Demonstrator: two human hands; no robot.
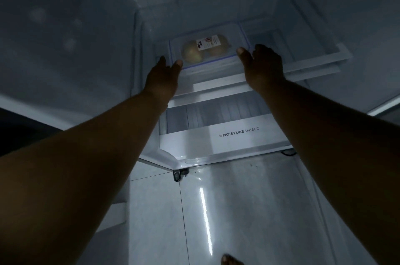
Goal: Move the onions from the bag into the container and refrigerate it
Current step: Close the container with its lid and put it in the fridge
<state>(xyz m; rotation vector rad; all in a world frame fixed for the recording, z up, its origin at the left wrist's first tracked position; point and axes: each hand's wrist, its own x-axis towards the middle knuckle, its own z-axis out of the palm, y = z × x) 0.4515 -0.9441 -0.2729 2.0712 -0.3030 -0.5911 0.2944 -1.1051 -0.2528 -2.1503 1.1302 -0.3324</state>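
The fridge [151, 15] stood open in dim light, and the person reached both bare arms into it. The clear container [242, 35], its lid edged in blue, sat on a shelf [220, 87] far inside, roughly in the middle. Through the lid I could make out the onions [191, 52], pale and round, lying side by side, with a white label [207, 42] across the top of the lid.

The left hand [162, 76] was at the near left corner of the container, fingers spread and loose, the thumb tip right by the blue edge; whether it actually touched the plastic I could not tell. The right hand [263, 65] was at the near right corner, thumb out toward the rim, the other fingers curled loosely but gripping nothing. Neither hand held the container.

Below that shelf was a white drawer [227, 141] marked MOISTURE SHIELD on its front. Nearer still, the tiled floor [249, 210] shone with a long streak of reflected light, and a bare toe [229, 260] showed at the bottom edge. The fridge door [54, 37] hung open on the left.
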